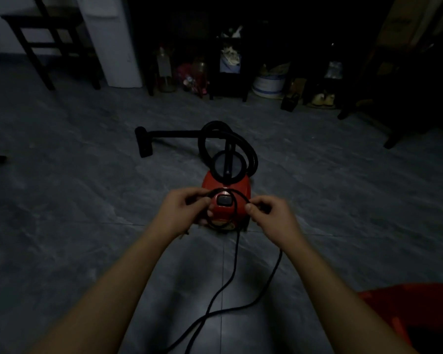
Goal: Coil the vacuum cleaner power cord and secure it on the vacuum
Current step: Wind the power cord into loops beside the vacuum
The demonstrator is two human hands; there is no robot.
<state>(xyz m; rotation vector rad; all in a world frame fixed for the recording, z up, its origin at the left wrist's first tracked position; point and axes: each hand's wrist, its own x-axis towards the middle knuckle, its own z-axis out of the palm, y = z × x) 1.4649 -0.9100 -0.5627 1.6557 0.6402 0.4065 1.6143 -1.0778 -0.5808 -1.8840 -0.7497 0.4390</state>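
A small red vacuum cleaner (237,189) stands on the grey tiled floor in the middle of the dim head view, its black hose (251,149) looped over the top. My left hand (187,209) grips a small loop of the black power cord (234,264) just in front of the vacuum. My right hand (269,213) pinches the same cord at the loop's right side. From my hands two strands of cord trail down across the floor toward me and cross near the bottom of the view.
The vacuum's black wand and floor nozzle (145,141) lie to its left. A dark chair (49,44) and a white column (113,39) stand at back left. Jars, a bucket (267,85) and shoes line the dark far wall. Red fabric (407,318) shows at bottom right.
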